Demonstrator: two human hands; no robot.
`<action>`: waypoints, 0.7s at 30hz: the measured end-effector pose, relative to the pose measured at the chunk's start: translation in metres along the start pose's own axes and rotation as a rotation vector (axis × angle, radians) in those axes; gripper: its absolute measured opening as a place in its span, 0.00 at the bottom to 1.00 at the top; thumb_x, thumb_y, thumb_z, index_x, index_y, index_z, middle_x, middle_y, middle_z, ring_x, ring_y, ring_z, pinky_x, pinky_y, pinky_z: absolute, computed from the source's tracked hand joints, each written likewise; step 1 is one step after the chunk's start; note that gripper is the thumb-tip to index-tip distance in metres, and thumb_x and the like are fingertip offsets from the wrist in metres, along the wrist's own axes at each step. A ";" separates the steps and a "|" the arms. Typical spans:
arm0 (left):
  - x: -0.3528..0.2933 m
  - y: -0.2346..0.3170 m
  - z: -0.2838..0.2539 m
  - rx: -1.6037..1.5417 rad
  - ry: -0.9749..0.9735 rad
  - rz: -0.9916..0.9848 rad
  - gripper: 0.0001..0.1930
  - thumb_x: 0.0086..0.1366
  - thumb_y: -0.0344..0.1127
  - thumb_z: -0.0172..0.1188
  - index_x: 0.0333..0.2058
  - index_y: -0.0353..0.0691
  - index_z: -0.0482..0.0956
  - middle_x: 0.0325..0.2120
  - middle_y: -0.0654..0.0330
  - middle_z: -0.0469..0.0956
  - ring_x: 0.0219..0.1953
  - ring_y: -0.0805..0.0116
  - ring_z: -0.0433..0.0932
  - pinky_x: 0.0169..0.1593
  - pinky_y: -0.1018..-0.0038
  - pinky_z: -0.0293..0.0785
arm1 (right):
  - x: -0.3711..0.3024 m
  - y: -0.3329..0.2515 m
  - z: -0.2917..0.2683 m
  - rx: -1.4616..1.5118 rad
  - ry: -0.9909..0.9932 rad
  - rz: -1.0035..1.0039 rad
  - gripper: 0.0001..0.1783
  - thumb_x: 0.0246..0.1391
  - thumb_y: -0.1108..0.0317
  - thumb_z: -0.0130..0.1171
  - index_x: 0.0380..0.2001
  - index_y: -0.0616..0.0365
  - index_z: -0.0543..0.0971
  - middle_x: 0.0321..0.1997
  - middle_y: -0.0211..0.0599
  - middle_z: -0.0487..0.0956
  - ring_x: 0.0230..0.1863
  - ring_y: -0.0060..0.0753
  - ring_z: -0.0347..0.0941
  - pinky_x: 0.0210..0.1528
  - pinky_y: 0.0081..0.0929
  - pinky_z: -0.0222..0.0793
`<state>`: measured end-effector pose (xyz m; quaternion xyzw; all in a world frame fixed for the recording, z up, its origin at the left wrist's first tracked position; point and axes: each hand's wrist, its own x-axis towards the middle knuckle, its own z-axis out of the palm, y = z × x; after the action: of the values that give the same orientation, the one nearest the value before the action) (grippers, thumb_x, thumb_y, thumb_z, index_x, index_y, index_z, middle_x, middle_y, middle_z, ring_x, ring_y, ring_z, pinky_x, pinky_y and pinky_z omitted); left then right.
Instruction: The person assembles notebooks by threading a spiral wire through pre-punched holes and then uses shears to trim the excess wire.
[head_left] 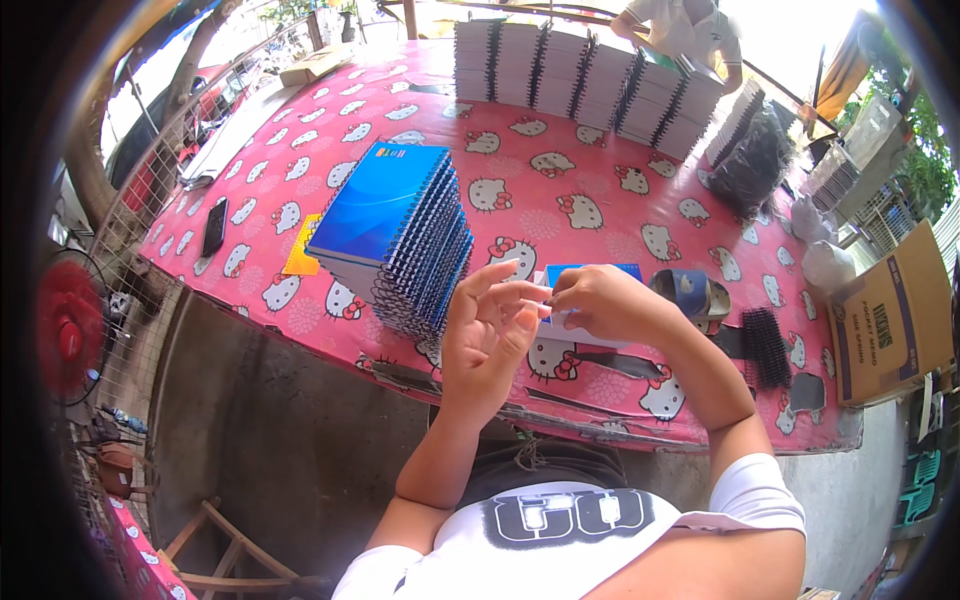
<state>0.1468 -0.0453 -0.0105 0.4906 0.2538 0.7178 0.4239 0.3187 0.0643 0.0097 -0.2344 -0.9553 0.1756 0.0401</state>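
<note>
My left hand (487, 335) is raised at the table's near edge, palm turned inward and fingers apart, its fingertips close to my right hand. The fingers of my right hand (610, 302) are pinched together beside them; whatever is between them is too small to make out. Beneath and behind the right hand lies a notebook with a blue cover edge (625, 270) and white pages, mostly hidden by the hands. To the left of my hands stands a tall stack of blue spiral notebooks (385, 205), its black coils facing right.
Black spiral coils (766, 347) and a printed round container (692, 296) lie right on the pink patterned table (550, 165). Rows of spiral-bound books (560, 65) line the far edge, near another person (690, 30). A phone (214, 228) sits left, a cardboard box (893, 312) right.
</note>
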 end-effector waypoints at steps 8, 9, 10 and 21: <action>0.010 -0.013 -0.004 0.050 0.090 -0.202 0.21 0.68 0.32 0.53 0.57 0.34 0.61 0.40 0.52 0.77 0.36 0.68 0.79 0.42 0.73 0.75 | -0.002 0.000 -0.006 -0.016 -0.001 0.004 0.15 0.43 0.79 0.58 0.38 0.59 0.80 0.36 0.46 0.79 0.39 0.49 0.77 0.40 0.42 0.72; 0.012 -0.020 -0.004 0.046 0.080 -0.265 0.22 0.69 0.34 0.53 0.57 0.34 0.60 0.39 0.52 0.77 0.34 0.68 0.79 0.39 0.73 0.76 | -0.005 0.002 -0.006 -0.008 0.015 0.005 0.16 0.43 0.80 0.56 0.39 0.60 0.80 0.36 0.47 0.79 0.39 0.49 0.77 0.41 0.42 0.72; 0.014 -0.027 -0.004 0.045 0.081 -0.323 0.22 0.69 0.36 0.52 0.57 0.35 0.59 0.38 0.52 0.77 0.33 0.68 0.79 0.37 0.74 0.76 | -0.007 0.003 -0.006 -0.006 0.164 0.001 0.16 0.43 0.80 0.56 0.39 0.61 0.79 0.35 0.47 0.79 0.39 0.50 0.77 0.41 0.42 0.73; 0.045 -0.072 0.008 0.408 -0.097 -0.080 0.29 0.62 0.19 0.55 0.60 0.43 0.61 0.36 0.60 0.74 0.36 0.77 0.74 0.36 0.79 0.72 | -0.067 0.007 0.009 0.072 0.984 0.164 0.31 0.41 0.82 0.66 0.50 0.58 0.66 0.46 0.41 0.75 0.49 0.41 0.72 0.50 0.34 0.70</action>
<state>0.1729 0.0293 -0.0416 0.5899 0.3924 0.6096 0.3557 0.3798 0.0363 -0.0009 -0.3623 -0.7948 0.0798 0.4802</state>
